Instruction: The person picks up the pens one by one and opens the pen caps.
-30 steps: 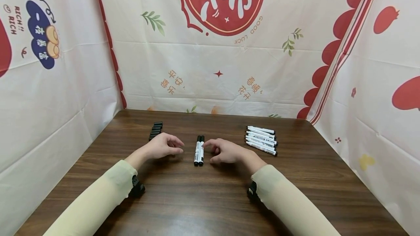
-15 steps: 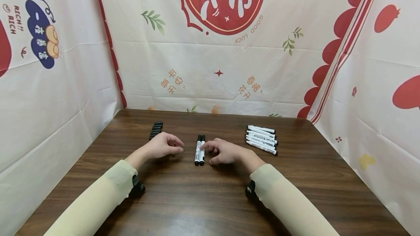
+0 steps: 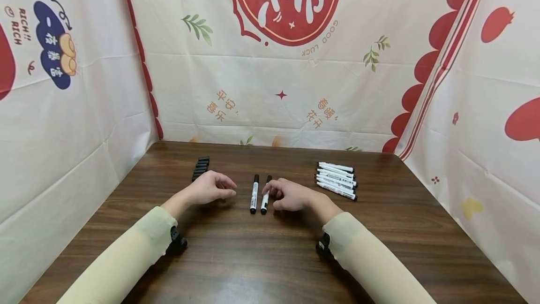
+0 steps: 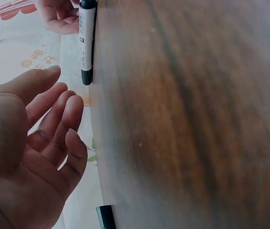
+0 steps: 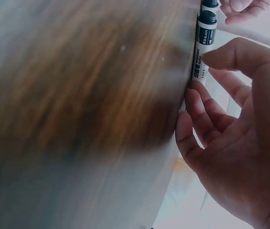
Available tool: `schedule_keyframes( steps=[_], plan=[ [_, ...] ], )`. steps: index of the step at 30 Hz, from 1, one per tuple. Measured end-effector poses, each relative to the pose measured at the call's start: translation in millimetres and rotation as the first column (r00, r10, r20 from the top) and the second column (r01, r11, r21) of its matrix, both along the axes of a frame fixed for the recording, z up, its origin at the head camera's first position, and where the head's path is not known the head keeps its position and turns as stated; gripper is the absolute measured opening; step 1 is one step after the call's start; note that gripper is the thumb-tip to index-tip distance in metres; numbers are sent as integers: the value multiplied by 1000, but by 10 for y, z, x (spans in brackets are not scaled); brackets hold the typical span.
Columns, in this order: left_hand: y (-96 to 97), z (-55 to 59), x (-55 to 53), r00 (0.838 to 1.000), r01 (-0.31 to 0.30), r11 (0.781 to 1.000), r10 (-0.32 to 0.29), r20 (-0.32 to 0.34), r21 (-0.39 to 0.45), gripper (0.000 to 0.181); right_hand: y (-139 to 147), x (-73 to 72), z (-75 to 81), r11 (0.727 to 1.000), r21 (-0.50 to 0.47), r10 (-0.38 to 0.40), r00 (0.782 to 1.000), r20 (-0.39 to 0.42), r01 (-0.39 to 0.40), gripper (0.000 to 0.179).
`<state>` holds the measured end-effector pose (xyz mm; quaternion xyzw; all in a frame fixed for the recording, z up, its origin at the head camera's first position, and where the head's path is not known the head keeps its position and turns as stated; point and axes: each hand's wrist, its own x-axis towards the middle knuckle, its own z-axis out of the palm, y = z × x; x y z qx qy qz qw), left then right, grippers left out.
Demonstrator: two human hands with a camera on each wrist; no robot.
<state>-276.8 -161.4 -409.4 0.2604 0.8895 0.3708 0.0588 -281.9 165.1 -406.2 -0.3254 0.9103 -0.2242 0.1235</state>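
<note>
Two white markers with black ends lie on the table between the hands, now a small gap apart. The left marker (image 3: 254, 194) is untouched. My right hand (image 3: 294, 194) is at the right marker (image 3: 264, 203), its index finger reaching over the barrel and its thumb lower down, apart from it in the head view. The wrist view of that hand shows the same marker (image 5: 206, 36), with the other fingers loosely curved beside it. My left hand (image 3: 211, 187) hovers over the table left of the markers, palm inward, fingers relaxed, holding nothing.
Several black marker caps (image 3: 200, 167) sit in a row behind the left hand. Several white markers (image 3: 336, 180) lie side by side at the right. Printed cloth (image 3: 270, 74) hangs around the back and sides of the brown wooden table (image 3: 236, 257).
The right marker has slid to the right, away from the left one, with the right hand's index finger on it. Just before, the two lay side by side. The left hand has stayed still.
</note>
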Motion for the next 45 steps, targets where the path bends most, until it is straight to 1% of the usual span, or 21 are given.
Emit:
schedule_keyframes(
  steps=[3, 10, 16, 21, 28, 33, 38, 41, 45],
  plan=[
    [4, 9, 17, 1000, 1, 1000, -1, 5, 2, 27, 27, 20, 4, 1000, 7, -11, 1000, -4, 11, 42],
    [3, 0, 19, 1000, 3, 1000, -3, -1, 7, 27, 105, 44, -3, 999, -9, -51, 998, -33, 50, 26],
    [-3, -16, 19, 1000, 6, 1000, -6, -6, 1, 27, 177, 26, -41, 997, -40, -66, 997, -27, 65, 33],
    [-4, -25, 25, 1000, 1, 1000, -1, 2, 6, 27, 215, 25, -55, 996, -39, -76, 997, -23, 75, 32],
    [-6, -22, 35, 1000, -4, 1000, 4, 10, 16, 27, 299, 28, -40, 995, -27, -102, 994, -41, 101, 31],
    [0, -11, 35, 1000, -4, 1000, 4, 7, 20, 27, 355, 13, -43, 994, -15, -109, 993, -53, 108, 35],
    [17, -9, 27, 1000, 1, 1000, -1, 2, 23, 28, 404, 12, -29, 993, -21, -119, 992, -36, 119, 42],
    [32, -11, 15, 1000, 7, 999, -7, 0, 31, 28, 431, 22, -22, 991, -30, -134, 991, -21, 134, 50],
    [57, 8, 26, 1000, 11, 999, -11, -4, 35, 28, 478, 42, -24, 985, -26, -173, 985, -1, 173, 61]
  ],
)
